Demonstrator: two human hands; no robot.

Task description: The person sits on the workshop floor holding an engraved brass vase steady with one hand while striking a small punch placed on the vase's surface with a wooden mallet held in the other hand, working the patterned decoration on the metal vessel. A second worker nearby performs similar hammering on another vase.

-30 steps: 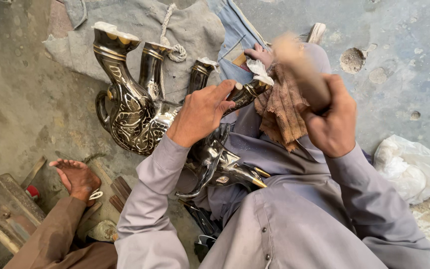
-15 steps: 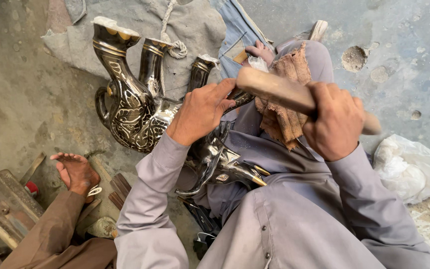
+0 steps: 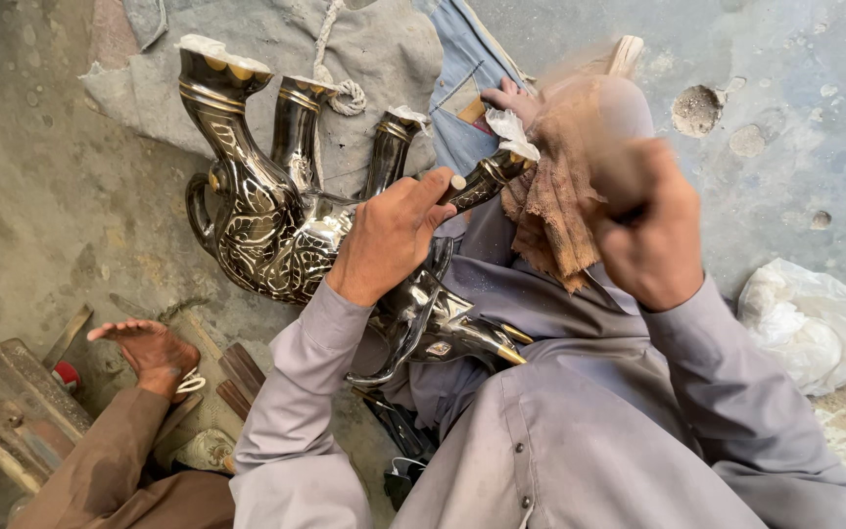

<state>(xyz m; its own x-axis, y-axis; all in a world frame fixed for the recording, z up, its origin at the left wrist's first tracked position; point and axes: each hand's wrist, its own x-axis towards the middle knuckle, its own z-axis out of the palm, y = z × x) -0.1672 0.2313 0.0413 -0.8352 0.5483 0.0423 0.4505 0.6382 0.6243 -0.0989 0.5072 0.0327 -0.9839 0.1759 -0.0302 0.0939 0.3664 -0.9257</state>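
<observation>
Because the metal elephant (image 3: 276,225) lies upside down across our lap, legs up, our left hand (image 3: 389,235) clamps one leg (image 3: 482,181) steady while our right hand (image 3: 653,230) closes tightly round a blurred wooden tool (image 3: 609,137), raised beside a brown rag (image 3: 550,216).

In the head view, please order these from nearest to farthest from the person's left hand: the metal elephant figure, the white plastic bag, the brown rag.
From the left hand:
1. Metal elephant figure, under the hand.
2. Brown rag, just right.
3. White plastic bag, far right.
</observation>
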